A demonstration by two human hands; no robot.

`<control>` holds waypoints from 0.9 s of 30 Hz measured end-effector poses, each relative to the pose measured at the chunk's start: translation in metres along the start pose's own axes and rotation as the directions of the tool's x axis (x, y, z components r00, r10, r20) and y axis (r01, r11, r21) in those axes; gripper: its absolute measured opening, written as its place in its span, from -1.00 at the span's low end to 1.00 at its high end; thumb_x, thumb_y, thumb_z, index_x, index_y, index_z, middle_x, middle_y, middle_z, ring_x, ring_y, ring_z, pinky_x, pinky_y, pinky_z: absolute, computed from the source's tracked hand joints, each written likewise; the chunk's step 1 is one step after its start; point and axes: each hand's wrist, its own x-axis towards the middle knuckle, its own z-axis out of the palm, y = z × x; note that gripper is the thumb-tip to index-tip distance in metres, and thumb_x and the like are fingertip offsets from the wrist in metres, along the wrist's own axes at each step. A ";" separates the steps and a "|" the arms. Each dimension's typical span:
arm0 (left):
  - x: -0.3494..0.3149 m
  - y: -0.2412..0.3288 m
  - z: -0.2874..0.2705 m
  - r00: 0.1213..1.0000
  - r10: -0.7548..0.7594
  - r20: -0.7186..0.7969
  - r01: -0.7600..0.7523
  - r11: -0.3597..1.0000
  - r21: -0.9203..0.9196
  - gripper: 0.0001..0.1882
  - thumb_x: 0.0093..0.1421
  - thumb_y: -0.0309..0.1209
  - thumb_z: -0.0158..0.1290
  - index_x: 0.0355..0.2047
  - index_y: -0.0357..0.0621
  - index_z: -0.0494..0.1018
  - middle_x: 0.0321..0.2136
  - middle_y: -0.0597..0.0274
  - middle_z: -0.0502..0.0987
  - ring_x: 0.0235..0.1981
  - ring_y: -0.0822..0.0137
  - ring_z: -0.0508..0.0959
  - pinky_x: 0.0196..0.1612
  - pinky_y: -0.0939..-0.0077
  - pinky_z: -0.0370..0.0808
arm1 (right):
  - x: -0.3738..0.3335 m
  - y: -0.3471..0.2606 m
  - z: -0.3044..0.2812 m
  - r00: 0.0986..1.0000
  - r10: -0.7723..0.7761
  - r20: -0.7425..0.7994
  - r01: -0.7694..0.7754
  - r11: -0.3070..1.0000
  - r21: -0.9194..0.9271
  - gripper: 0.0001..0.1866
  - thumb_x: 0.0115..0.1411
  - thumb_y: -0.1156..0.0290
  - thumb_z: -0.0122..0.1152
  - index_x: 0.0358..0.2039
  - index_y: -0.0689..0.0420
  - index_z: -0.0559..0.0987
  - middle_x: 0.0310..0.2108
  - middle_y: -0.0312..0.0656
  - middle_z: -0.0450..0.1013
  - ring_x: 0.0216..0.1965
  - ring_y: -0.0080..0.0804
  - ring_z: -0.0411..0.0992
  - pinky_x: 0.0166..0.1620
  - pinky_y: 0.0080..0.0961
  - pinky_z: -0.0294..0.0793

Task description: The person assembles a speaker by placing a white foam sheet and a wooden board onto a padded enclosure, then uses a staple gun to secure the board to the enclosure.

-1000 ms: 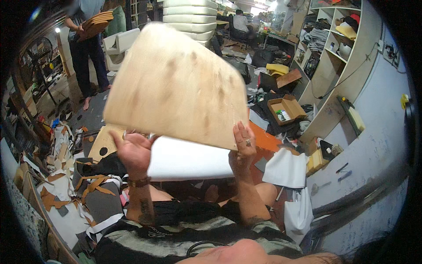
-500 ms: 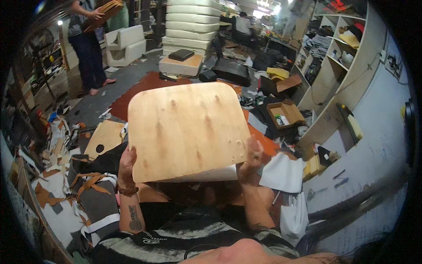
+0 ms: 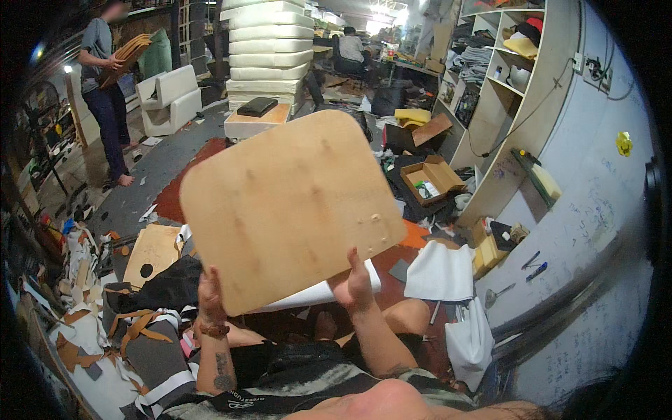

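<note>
One wooden board point(image 3: 290, 206) in two hands point(image 3: 211, 297) point(image 3: 355, 290)

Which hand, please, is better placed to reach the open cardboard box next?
Probably the right hand: it is nearer the cardboard box; the left hand holds the wooden board farther left.

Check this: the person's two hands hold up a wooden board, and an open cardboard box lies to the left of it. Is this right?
The side is wrong: the head view shows the open cardboard box to the right of the wooden board held up by the left hand and right hand.
</note>
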 end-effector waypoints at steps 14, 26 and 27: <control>0.094 0.140 0.174 0.718 0.542 0.437 -0.682 0.420 0.599 -0.53 0.32 -0.28 0.23 0.17 -0.23 0.51 0.07 -0.01 0.62 0.14 0.07 0.58 0.19 0.18 0.49 | 0.022 -0.049 0.000 0.687 -0.705 0.178 0.345 0.100 -0.933 -0.68 0.38 0.40 0.22 0.04 0.33 0.57 0.05 0.02 0.55 0.04 -0.14 0.53 0.12 -0.14 0.49; 0.173 0.114 0.252 0.530 -0.098 0.842 -0.840 0.075 0.538 -0.34 0.01 -0.25 0.46 0.15 -0.06 0.56 0.09 0.10 0.54 0.17 0.07 0.47 0.29 0.19 0.42 | 0.002 0.002 -0.045 0.826 -0.564 -0.016 0.173 0.281 -0.944 -0.59 0.39 0.10 0.26 -0.24 0.28 0.64 -0.48 -0.13 0.61 -0.43 -0.37 0.56 -0.30 -0.32 0.49; 0.175 0.115 0.255 0.529 -0.122 0.840 -0.839 0.071 0.539 -0.40 0.02 -0.25 0.45 0.10 -0.06 0.60 0.04 0.11 0.56 0.13 0.09 0.49 0.27 0.21 0.43 | 0.003 0.001 -0.044 0.827 -0.563 -0.007 0.173 0.266 -0.948 -0.57 0.39 0.08 0.26 -0.25 0.29 0.64 -0.50 -0.12 0.60 -0.45 -0.36 0.56 -0.33 -0.31 0.49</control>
